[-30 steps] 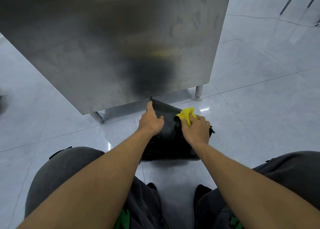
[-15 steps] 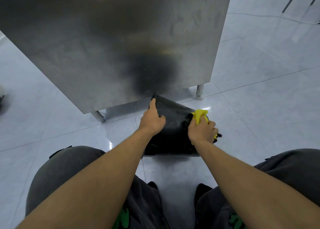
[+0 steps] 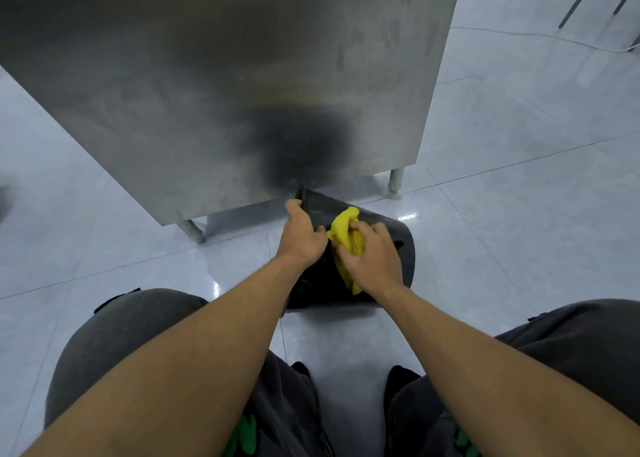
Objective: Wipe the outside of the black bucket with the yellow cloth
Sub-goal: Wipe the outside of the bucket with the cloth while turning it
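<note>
Black bucket (image 3: 403, 248) lies tipped on the pale tiled floor, its dark glossy side facing up, one edge poking up at the far left, a slot in its wall on the right. Yellow cloth (image 3: 346, 235) sits bunched and crumpled against that upturned side, a tail trailing down toward the near edge.

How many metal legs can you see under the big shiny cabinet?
2. One leg stands at the cabinet's right corner, past the black bucket. The other slants out under its lower left corner. More legs may be hidden behind the cabinet.
</note>
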Demonstrator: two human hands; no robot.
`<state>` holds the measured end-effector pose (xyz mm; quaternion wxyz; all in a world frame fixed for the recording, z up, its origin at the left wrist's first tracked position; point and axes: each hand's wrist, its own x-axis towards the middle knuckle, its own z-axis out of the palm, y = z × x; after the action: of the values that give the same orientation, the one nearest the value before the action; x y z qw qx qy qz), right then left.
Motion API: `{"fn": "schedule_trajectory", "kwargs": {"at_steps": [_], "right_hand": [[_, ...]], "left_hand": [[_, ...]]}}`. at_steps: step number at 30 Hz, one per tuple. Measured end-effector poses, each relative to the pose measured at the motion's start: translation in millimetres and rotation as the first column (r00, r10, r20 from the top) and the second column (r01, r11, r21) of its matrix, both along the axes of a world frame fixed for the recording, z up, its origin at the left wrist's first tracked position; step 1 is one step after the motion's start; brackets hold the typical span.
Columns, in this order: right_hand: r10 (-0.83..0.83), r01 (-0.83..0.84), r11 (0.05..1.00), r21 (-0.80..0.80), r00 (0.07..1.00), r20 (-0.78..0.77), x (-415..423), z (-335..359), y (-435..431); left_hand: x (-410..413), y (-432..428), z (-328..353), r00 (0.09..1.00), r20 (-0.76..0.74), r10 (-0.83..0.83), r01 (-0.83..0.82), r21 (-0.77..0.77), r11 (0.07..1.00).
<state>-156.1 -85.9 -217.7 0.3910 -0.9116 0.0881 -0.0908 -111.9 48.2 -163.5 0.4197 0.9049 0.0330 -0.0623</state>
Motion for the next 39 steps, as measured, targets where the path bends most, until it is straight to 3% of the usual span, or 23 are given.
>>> {"fn": "schedule_trajectory", "kwargs": {"at_steps": [3, 5, 8, 10, 13, 17, 20, 22, 26, 33, 39], "right_hand": [[-0.248, 0.246, 0.969, -0.031, 0.960, -0.131, 4.3, -7.3, -7.8], [-0.402, 0.427, 0.904, 0.009, 0.859, -0.317, 6.3, -9.9, -19.4], [-0.467, 0.539, 0.841, 0.045, 0.765, -0.443, 5.1, -11.1, -26.6], [-0.438, 0.471, 0.882, 0.015, 0.832, -0.341, 3.7, -8.8, -22.6], [-0.208, 0.211, 0.977, 0.016, 0.973, -0.098, 2.7, -0.5, -14.2], [0.076, -0.076, 0.988, 0.132, 0.997, 0.007, 6.3, 6.6, -2.8], [0.017, -0.017, 1.000, 0.008, 1.000, 0.011, 10.2, -1.3, -0.8], [-0.109, 0.095, 0.987, -0.133, 0.989, -0.103, 14.3, -6.6, -4.3], [-0.264, 0.251, 0.965, -0.081, 0.914, -0.309, 18.9, -8.1, -13.8], [-0.035, 0.031, 0.998, -0.054, 0.997, -0.073, 11.3, 3.2, -13.8], [0.136, -0.140, 0.985, -0.104, 0.990, -0.043, -9.5, -6.6, -8.2]], "left_hand": [[0.0, 1.2, -0.6, 0.998, -0.027, -0.055, 0.056, 0.045, 0.997], [-0.6, 3.0, -2.3, 0.996, -0.072, -0.050, 0.056, 0.085, 0.995], [0.2, 3.0, -4.9, 0.996, -0.089, -0.031, 0.041, 0.110, 0.993], [2.7, 1.4, -5.0, 0.996, -0.088, -0.022, 0.030, 0.085, 0.996], [8.1, -0.3, -5.3, 0.995, -0.094, 0.018, -0.014, 0.045, 0.999], [7.7, -1.7, -5.4, 0.998, -0.048, 0.043, -0.043, 0.000, 0.999], [5.3, -0.1, -5.5, 0.999, -0.028, 0.040, -0.041, -0.017, 0.999], [4.0, 1.3, -6.4, 1.000, -0.028, -0.013, 0.014, 0.006, 1.000], [1.5, 4.5, -7.4, 0.997, -0.034, -0.071, 0.071, 0.012, 0.997], [-0.2, 4.7, -7.2, 0.997, -0.073, -0.030, 0.032, 0.021, 0.999], [5.2, 7.0, -6.4, 0.961, -0.214, 0.173, -0.182, -0.021, 0.983]]}}
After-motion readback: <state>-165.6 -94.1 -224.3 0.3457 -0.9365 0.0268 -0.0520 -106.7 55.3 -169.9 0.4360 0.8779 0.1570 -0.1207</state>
